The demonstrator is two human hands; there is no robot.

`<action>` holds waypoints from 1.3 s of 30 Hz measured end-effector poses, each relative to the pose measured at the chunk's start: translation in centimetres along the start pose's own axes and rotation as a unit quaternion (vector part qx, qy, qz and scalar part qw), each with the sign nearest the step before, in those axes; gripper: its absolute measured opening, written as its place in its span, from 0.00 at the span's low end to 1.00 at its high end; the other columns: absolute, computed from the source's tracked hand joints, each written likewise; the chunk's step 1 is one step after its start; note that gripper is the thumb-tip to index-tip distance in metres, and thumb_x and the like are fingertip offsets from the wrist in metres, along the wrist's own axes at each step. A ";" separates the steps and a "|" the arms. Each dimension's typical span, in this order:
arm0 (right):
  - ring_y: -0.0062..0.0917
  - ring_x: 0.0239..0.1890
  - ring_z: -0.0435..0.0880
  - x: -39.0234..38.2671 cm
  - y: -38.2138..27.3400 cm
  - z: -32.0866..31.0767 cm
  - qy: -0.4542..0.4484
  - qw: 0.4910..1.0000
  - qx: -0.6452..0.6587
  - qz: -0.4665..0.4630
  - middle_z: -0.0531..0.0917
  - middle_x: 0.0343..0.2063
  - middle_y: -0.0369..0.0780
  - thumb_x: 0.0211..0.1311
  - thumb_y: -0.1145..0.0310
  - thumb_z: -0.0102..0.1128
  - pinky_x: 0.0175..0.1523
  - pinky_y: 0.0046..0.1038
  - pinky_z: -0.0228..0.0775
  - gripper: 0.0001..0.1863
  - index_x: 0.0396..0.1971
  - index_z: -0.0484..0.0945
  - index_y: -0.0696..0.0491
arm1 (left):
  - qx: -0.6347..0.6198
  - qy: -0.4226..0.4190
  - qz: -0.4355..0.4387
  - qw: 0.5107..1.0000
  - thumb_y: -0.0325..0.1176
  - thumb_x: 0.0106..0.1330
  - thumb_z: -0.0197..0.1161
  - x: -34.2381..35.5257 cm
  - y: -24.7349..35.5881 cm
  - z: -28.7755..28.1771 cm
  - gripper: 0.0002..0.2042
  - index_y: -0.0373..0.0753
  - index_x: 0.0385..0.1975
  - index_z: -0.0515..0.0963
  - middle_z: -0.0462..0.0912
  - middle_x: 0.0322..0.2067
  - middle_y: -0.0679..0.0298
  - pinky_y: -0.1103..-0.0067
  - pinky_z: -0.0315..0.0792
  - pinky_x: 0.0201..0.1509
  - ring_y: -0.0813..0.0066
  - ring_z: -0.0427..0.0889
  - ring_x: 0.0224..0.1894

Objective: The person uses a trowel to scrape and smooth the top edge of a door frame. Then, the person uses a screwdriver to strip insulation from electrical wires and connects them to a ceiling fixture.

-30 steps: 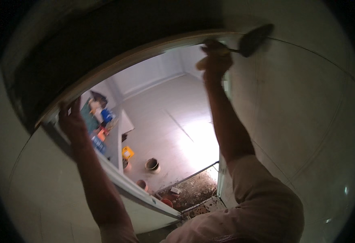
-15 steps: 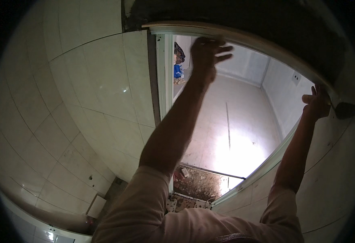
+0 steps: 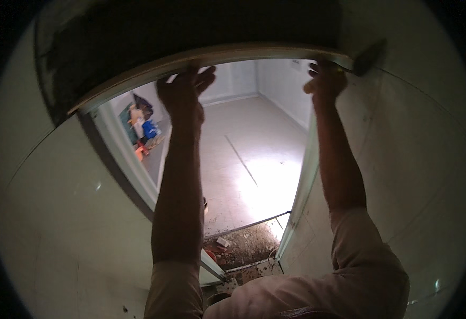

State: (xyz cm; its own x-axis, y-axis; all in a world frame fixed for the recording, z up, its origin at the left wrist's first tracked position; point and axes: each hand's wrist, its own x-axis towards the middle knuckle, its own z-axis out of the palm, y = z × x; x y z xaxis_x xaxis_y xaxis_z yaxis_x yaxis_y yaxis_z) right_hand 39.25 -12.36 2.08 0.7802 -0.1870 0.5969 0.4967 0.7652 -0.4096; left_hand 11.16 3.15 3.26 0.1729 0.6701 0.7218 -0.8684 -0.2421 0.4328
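Overhead runs the head piece of a door frame (image 3: 233, 53), pale with a tan board edge along its top. My left hand (image 3: 182, 95) is raised to its underside left of the middle, fingers apart, with nothing seen in it. Up at the right end of the head piece is my right hand (image 3: 328, 82), its fingers curled. A dark trowel (image 3: 370, 57) juts out from that hand to the right, its blade against the wall; the handle is mostly hidden in the grip.
Dark rough plaster (image 3: 201, 24) lies above the frame, and pale tiled walls (image 3: 403, 175) flank it. Through the doorway shows a brightly lit floor (image 3: 227, 159), with bags and a blue item (image 3: 149, 129) at the left. Rubble (image 3: 249, 247) fills the threshold below.
My view has swung right, so the doorway sits further left in it. My left hand has shifted along the head piece; the right hand stays near its right end with the trowel.
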 end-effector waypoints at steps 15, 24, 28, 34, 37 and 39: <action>0.32 0.41 0.82 -2.2 -14.2 -5.6 -0.276 0.864 -0.132 -0.399 0.81 0.39 0.48 0.75 0.56 0.46 0.47 0.31 0.78 0.20 0.43 0.75 0.60 | -0.108 -0.036 0.036 0.993 0.21 0.60 0.65 2.6 -3.9 -3.1 0.29 0.31 0.58 0.57 0.79 0.42 0.39 0.65 0.89 0.34 0.51 0.87 0.31; 0.31 0.44 0.81 -9.7 -15.7 15.0 -0.460 0.882 -0.016 -0.096 0.80 0.46 0.46 0.71 0.67 0.55 0.48 0.33 0.77 0.14 0.48 0.75 0.61 | -0.132 0.086 -0.007 0.988 0.17 0.57 0.65 -0.2 -2.1 1.3 0.27 0.39 0.50 0.55 0.75 0.40 0.48 0.75 0.78 0.23 0.67 0.80 0.27; 0.34 0.37 0.81 -14.2 -15.8 26.6 -0.507 0.859 0.023 -0.066 0.79 0.41 0.51 0.70 0.63 0.57 0.36 0.33 0.77 0.19 0.46 0.72 0.65 | -0.115 0.085 0.004 0.990 0.19 0.59 0.63 -0.7 -2.1 2.7 0.26 0.36 0.52 0.56 0.76 0.41 0.47 0.68 0.86 0.30 0.62 0.83 0.28; 0.41 0.45 0.81 -19.1 -14.1 34.6 -0.589 0.797 -0.127 -0.050 0.78 0.45 0.53 0.67 0.63 0.57 0.45 0.38 0.78 0.24 0.52 0.70 0.68 | -0.137 0.107 -0.008 0.985 0.23 0.59 0.68 -0.6 -1.7 2.2 0.24 0.37 0.47 0.58 0.77 0.38 0.52 0.78 0.81 0.25 0.70 0.82 0.29; 0.41 0.46 0.80 -20.0 -13.7 35.6 -0.560 0.792 -0.206 -0.128 0.78 0.45 0.54 0.67 0.62 0.55 0.55 0.42 0.73 0.24 0.52 0.70 0.68 | -0.120 0.090 0.014 0.989 0.21 0.59 0.64 -0.6 -2.2 1.8 0.23 0.36 0.48 0.58 0.77 0.36 0.53 0.78 0.80 0.25 0.69 0.82 0.27; 0.40 0.44 0.79 -20.8 -12.8 36.6 -0.521 0.809 -0.216 -0.165 0.78 0.45 0.54 0.67 0.61 0.55 0.58 0.43 0.68 0.24 0.51 0.71 0.67 | -0.116 0.097 0.020 0.988 0.20 0.59 0.63 -0.6 -2.3 2.0 0.22 0.35 0.48 0.57 0.77 0.37 0.53 0.79 0.80 0.24 0.68 0.81 0.27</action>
State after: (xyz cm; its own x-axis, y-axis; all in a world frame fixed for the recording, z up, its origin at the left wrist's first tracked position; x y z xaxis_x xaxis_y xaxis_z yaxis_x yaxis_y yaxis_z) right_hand 2.80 4.27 20.14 -0.0537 0.4558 0.8885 0.8751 0.4501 -0.1780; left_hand 14.00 1.94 2.88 0.0646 0.7903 0.6093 -0.9599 -0.1177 0.2544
